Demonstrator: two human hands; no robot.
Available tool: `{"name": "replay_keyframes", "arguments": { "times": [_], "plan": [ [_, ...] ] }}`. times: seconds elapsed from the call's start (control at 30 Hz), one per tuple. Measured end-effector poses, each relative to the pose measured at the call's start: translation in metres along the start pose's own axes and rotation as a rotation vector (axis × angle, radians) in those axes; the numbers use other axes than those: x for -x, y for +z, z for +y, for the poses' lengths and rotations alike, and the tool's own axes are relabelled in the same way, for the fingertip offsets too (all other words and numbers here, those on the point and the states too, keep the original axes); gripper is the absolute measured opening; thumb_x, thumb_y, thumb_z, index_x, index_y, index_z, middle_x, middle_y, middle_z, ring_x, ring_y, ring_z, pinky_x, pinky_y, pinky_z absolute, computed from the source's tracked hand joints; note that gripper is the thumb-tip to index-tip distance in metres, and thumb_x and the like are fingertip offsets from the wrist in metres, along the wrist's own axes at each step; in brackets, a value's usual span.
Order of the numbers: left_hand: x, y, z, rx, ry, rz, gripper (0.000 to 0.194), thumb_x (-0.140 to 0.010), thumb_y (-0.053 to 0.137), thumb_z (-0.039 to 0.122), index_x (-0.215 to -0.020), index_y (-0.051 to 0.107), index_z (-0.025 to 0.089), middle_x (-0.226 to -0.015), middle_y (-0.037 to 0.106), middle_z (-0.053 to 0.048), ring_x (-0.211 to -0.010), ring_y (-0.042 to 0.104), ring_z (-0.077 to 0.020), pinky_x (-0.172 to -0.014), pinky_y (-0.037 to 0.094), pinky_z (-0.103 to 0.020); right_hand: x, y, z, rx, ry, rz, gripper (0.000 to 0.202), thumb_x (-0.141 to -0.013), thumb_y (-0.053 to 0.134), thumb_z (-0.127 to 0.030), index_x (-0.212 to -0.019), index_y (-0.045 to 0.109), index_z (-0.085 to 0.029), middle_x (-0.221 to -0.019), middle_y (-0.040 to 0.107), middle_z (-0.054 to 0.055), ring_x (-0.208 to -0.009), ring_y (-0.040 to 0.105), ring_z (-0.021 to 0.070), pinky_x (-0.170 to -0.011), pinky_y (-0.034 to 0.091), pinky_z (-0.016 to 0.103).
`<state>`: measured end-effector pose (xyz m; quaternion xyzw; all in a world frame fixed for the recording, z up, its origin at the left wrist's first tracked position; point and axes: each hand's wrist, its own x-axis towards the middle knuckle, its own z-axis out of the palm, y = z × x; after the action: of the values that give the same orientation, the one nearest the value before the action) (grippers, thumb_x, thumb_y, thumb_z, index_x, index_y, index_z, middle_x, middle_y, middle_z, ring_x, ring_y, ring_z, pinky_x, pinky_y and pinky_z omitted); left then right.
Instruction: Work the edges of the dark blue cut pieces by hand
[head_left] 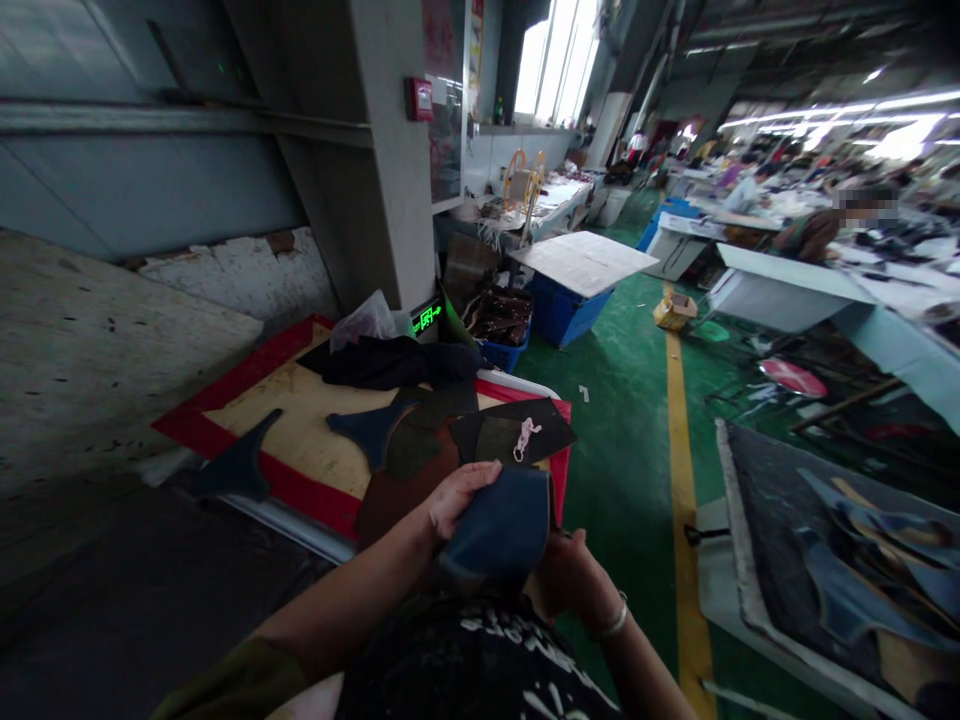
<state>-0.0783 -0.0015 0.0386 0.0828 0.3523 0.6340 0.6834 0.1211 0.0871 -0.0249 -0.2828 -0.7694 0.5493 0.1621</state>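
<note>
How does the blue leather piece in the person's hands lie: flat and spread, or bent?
Bent. The blue leather piece curves over between the left hand and right hand, off the red-edged board where other pieces lie flat.

Green floor (630, 440) with a yellow stripe (679, 460), grey wall (150, 180), bright windows (555, 60) beyond.

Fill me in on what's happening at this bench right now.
A person holds a stack of dark blue leather-like cut pieces in both bare hands: the left hand grips its top edge, and the right hand, with a silver bracelet on its wrist, supports it from the side. Ahead lies a red-bordered tan cutting board carrying more dark cut pieces and a black cloth bundle. Another board with blue pieces sits to the right.
</note>
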Motion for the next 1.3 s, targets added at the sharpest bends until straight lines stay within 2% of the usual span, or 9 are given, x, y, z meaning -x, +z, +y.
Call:
{"name": "replay_keyframes", "arguments": {
  "times": [0.1, 0.2, 0.33, 0.43, 0.5, 0.67, 0.8, 1.0, 1.3],
  "plan": [
    [-0.014, 0.003, 0.011, 0.21, -0.155, -0.032, 0.04, -0.08, 0.049, 0.043, -0.09, 0.061, 0.006, -0.077, 0.068, -0.011, -0.071, 0.064, -0.0194, -0.075, 0.046, -0.033, 0.007, 0.013, 0.001, -0.253, 0.038, -0.261, 0.057, -0.075, 0.042, -0.065, -0.096, 0.064, -0.018, -0.079, 0.066, 0.008, -0.071, 0.059, 0.0207, -0.06, 0.046, 0.031],
    [-0.028, 0.002, 0.017, 0.258, -0.194, -0.087, 0.05, -0.08, 0.043, 0.052, -0.089, 0.06, 0.005, -0.079, 0.068, -0.013, -0.076, 0.064, -0.0228, -0.079, 0.045, -0.036, 0.007, 0.028, 0.002, -0.486, 0.191, -0.386, 0.046, -0.072, 0.058, -0.053, -0.096, 0.064, -0.015, -0.08, 0.067, 0.006, -0.074, 0.06, 0.021, -0.068, 0.046, 0.031],
    [-0.039, -0.011, 0.007, 0.143, -0.024, -0.114, 0.07, -0.076, 0.029, 0.068, -0.092, 0.061, 0.008, -0.081, 0.068, -0.013, -0.081, 0.062, -0.0246, -0.08, 0.043, -0.037, -0.004, 0.033, -0.012, -0.683, 0.306, -0.198, 0.037, -0.08, 0.051, -0.046, -0.094, 0.064, -0.015, -0.084, 0.068, 0.008, -0.079, 0.062, 0.022, -0.072, 0.047, 0.033],
    [-0.031, -0.026, -0.016, -0.084, -0.056, -0.101, 0.073, -0.076, 0.026, 0.069, -0.094, 0.062, 0.008, -0.082, 0.067, -0.014, -0.08, 0.061, -0.0218, -0.077, 0.042, -0.033, -0.012, 0.025, -0.027, -0.774, 0.325, 0.011, 0.041, -0.083, 0.044, -0.049, -0.1, 0.062, -0.017, -0.095, 0.066, 0.012, -0.087, 0.062, 0.0244, -0.075, 0.049, 0.035],
    [-0.019, -0.032, -0.033, -0.236, -0.073, -0.138, 0.066, -0.077, 0.034, 0.064, -0.095, 0.063, 0.007, -0.083, 0.066, -0.012, -0.079, 0.06, -0.0203, -0.076, 0.041, -0.031, -0.015, 0.021, -0.033, -0.733, 0.332, 0.073, 0.045, -0.083, 0.039, -0.051, -0.102, 0.062, -0.017, -0.099, 0.066, 0.014, -0.09, 0.062, 0.0258, -0.077, 0.05, 0.037],
    [0.005, -0.025, -0.053, -0.509, -0.024, -0.086, 0.04, -0.068, 0.065, 0.043, -0.091, 0.064, 0.01, -0.077, 0.064, -0.005, -0.067, 0.056, -0.0144, -0.064, 0.039, -0.025, -0.016, 0.023, -0.031, -0.617, 0.326, 0.089, 0.044, -0.082, 0.042, -0.052, -0.103, 0.063, -0.02, -0.11, 0.062, 0.011, -0.104, 0.056, 0.026, -0.086, 0.046, 0.037],
    [0.006, -0.011, -0.052, -0.471, 0.018, -0.029, 0.038, -0.065, 0.067, 0.041, -0.086, 0.066, 0.009, -0.072, 0.062, -0.004, -0.063, 0.053, -0.0125, -0.061, 0.037, -0.023, -0.016, 0.029, -0.026, -0.597, 0.327, 0.065, 0.048, -0.084, 0.039, -0.052, -0.11, 0.059, -0.018, -0.12, 0.056, 0.011, -0.113, 0.049, 0.0232, -0.093, 0.042, 0.035],
    [0.004, 0.0, -0.055, -0.458, 0.045, 0.078, 0.033, -0.066, 0.066, 0.04, -0.073, 0.065, 0.008, -0.057, 0.053, 0.001, -0.05, 0.04, -0.0063, -0.05, 0.029, -0.02, -0.015, 0.034, -0.011, -0.7, 0.329, -0.003, 0.043, -0.084, 0.042, -0.05, -0.112, 0.058, -0.021, -0.118, 0.058, 0.009, -0.111, 0.052, 0.0223, -0.095, 0.04, 0.037],
    [-0.002, 0.013, -0.069, -0.448, 0.043, 0.072, 0.034, -0.068, 0.065, 0.04, -0.081, 0.066, 0.008, -0.07, 0.063, -0.005, -0.061, 0.053, -0.0123, -0.059, 0.039, -0.023, -0.008, 0.02, -0.009, -0.734, 0.319, 0.036, 0.042, -0.083, 0.045, -0.048, -0.109, 0.061, -0.019, -0.115, 0.059, 0.011, -0.11, 0.051, 0.0241, -0.096, 0.038, 0.039]
  ]
}}
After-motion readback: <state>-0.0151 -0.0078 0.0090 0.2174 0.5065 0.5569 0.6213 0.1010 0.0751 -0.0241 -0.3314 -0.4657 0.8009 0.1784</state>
